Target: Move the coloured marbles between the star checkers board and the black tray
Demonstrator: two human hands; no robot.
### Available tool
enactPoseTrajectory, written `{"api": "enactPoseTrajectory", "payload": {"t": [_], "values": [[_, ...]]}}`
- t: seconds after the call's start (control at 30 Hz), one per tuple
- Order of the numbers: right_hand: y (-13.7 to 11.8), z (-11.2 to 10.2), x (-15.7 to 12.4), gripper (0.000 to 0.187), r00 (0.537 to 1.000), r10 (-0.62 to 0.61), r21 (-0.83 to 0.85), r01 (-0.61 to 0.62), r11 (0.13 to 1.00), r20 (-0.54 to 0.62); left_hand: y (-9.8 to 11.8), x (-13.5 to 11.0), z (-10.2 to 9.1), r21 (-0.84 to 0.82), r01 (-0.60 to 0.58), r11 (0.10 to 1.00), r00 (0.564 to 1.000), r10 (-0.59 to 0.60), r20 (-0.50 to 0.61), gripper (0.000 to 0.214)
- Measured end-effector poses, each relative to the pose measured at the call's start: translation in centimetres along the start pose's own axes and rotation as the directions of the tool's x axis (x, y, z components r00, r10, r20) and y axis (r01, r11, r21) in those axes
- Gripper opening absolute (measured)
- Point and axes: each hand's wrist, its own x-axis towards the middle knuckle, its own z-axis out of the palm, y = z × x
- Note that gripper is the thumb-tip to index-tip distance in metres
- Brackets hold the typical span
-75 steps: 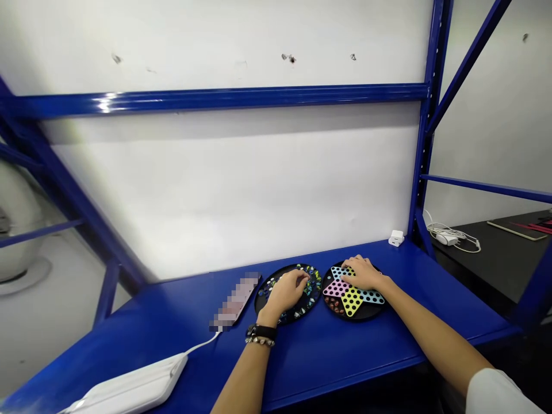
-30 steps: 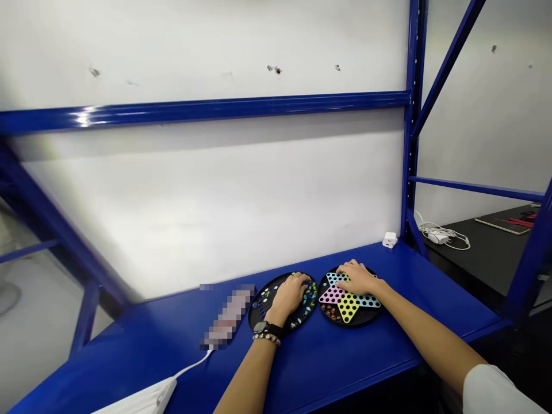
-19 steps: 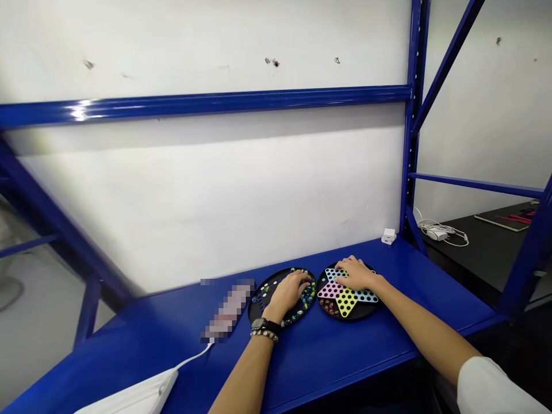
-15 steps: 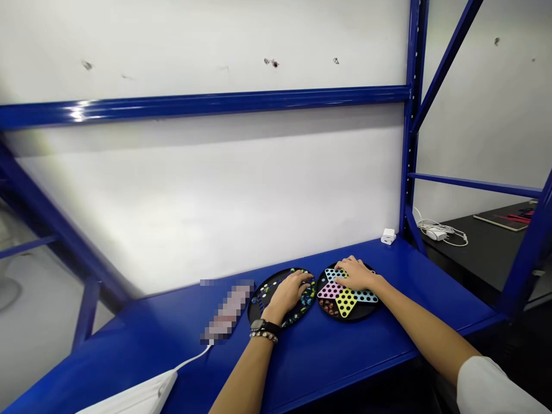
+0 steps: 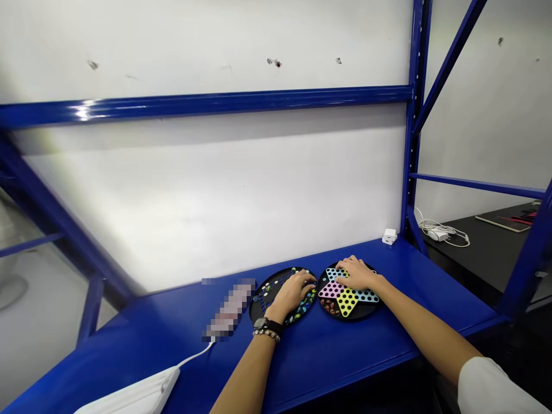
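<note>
My left hand (image 5: pixel 293 293) lies over a round black tray (image 5: pixel 256 313) that holds several coloured marbles (image 5: pixel 308 302), many of them green and blue. Its fingers are slightly bent and apart, and I see nothing held in them. A dark watch and a beaded bracelet circle that wrist. My right hand (image 5: pixel 357 272) rests on a Chinese checkers board (image 5: pixel 346 302) with a star of pink, yellow and light blue points full of round holes. Thumb and fingers are spread there; the hand covers the star's upper right. Reddish-brown marbles (image 5: pixel 331 307) sit in the board's lower-left rim section.
Left of the tray lies a pixelated flat object (image 5: pixel 230 310), joined by a white cable to a white block (image 5: pixel 129 394) at the blue shelf's front. A white charger (image 5: pixel 389 236) stands at the back right. Blue posts and a white wall (image 5: pixel 215 190) border the shelf.
The view has shifted slightly, so everything sits a little further right. Both hands keep nearly the same places over the tray and the board.
</note>
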Motion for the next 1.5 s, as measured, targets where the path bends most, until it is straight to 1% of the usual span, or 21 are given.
{"api": "enactPoseTrajectory", "payload": {"t": [0.13,0.2,0.33,0.4,0.53,0.67,0.77,0.83,0.9,0.93,1.0,1.03,1.1,1.13,1.17,1.2,1.23,1.27,1.4,1.47,1.5], "values": [[0.0,0.0,0.0,0.040,1.000,-0.005,-0.007,0.005,1.000,-0.001,0.3,-0.1,-0.3,-0.029,0.026,0.999,0.999,-0.027,-0.023,0.019],[0.1,0.1,0.1,0.039,1.000,-0.009,-0.011,0.009,1.000,-0.005,0.6,-0.1,-0.5,-0.051,0.059,0.997,0.996,-0.062,-0.062,0.020],[0.2,0.2,0.1,0.039,1.000,-0.011,-0.017,0.011,1.000,-0.017,2.4,0.4,-0.4,-0.113,0.109,0.988,0.971,-0.130,-0.199,0.026],[0.1,0.2,0.1,0.038,1.000,-0.016,-0.025,0.015,1.000,-0.019,3.5,1.0,0.2,-0.119,0.108,0.987,0.966,-0.132,-0.222,0.026],[-0.1,0.1,0.0,0.037,1.000,-0.020,-0.032,0.020,0.999,-0.019,5.0,1.8,1.4,-0.063,0.116,0.991,0.973,-0.126,-0.195,0.021],[-0.2,0.1,0.0,0.037,1.000,-0.017,-0.033,0.016,0.999,-0.024,5.0,1.8,2.0,-0.041,0.128,0.991,0.979,-0.133,-0.155,0.017],[-0.1,0.1,0.1,0.037,1.000,-0.018,-0.032,0.017,0.999,-0.023,4.8,1.5,1.6,-0.043,0.129,0.991,0.981,-0.134,-0.142,0.018],[-0.2,0.0,0.0,0.038,1.000,-0.012,-0.020,0.011,1.000,-0.015,4.6,1.2,0.7,-0.022,0.138,0.990,0.977,-0.140,-0.161,0.020],[-0.3,-0.1,-0.1,0.040,1.000,0.000,0.000,0.000,1.000,-0.004,3.8,0.7,-0.7,0.012,0.195,0.981,0.959,-0.188,-0.212,0.022],[-0.3,-0.1,-0.1,0.040,1.000,0.005,0.008,-0.005,1.000,-0.002,3.2,0.3,-1.6,0.029,0.248,0.968,0.942,-0.234,-0.242,0.024],[-0.4,-0.1,-0.2,0.039,1.000,0.005,0.016,-0.005,1.000,-0.011,1.3,-0.8,-3.6,0.054,0.413,0.909,0.875,-0.379,-0.301,0.027],[-0.4,-0.1,-0.2,0.038,1.000,-0.001,0.017,0.002,1.000,-0.020,0.1,-1.6,-4.5,0.070,0.486,0.871,0.841,-0.445,-0.307,0.027],[-0.4,0.1,-0.1,0.034,0.999,-0.023,0.016,0.024,1.000,-0.041,-2.4,-3.3,-6.1,0.110,0.624,0.774,0.767,-0.580,-0.274,0.028],[-0.3,0.3,0.0,0.033,0.998,-0.034,0.014,0.035,0.999,-0.048,-3.6,-4.1,-6.6,0.131,0.666,0.734,0.741,-0.633,-0.224,0.029],[-0.3,0.4,0.1,0.031,0.998,-0.042,0.012,0.043,0.999,-0.053,-4.7,-4.8,-7.0,0.142,0.716,0.684,0.698,-0.694,-0.175,0.029],[-0.3,0.5,0.2,0.030,0.997,-0.047,0.008,0.048,0.999,-0.056,-5.6,-5.4,-7.2,0.154,0.743,0.652,0.670,-0.729,-0.140,0.029],[-0.3,0.6,0.2,0.029,0.997,-0.050,0.004,0.051,0.999,-0.056,-6.3,-5.9,-7.3,0.156,0.748,0.645,0.662,-0.741,-0.113,0.028],[-0.3,0.6,0.2,0.028,0.997,-0.054,0.001,0.054,0.999,-0.057,-6.9,-6.2,-7.2,0.154,0.745,0.650,0.665,-0.741,-0.093,0.026],[-0.7,0.6,0.2,0.026,0.995,-0.075,-0.008,0.075,0.997,-0.071,-7.9,-6.2,-6.3,0.127,0.662,0.739,0.748,-0.663,-0.036,0.021],[-1.1,0.5,0.2,0.025,0.993,-0.082,-0.015,0.081,0.997,-0.082,-8.0,-6.0,-6.0,0.118,0.639,0.760,0.767,-0.641,-0.030,0.023],[-1.3,0.5,0.2,0.025,0.993,-0.085,-0.019,0.083,0.996,-0.085,-8.0,-6.0,-5.9,0.116,0.637,0.762,0.769,-0.638,-0.034,0.024]]}}
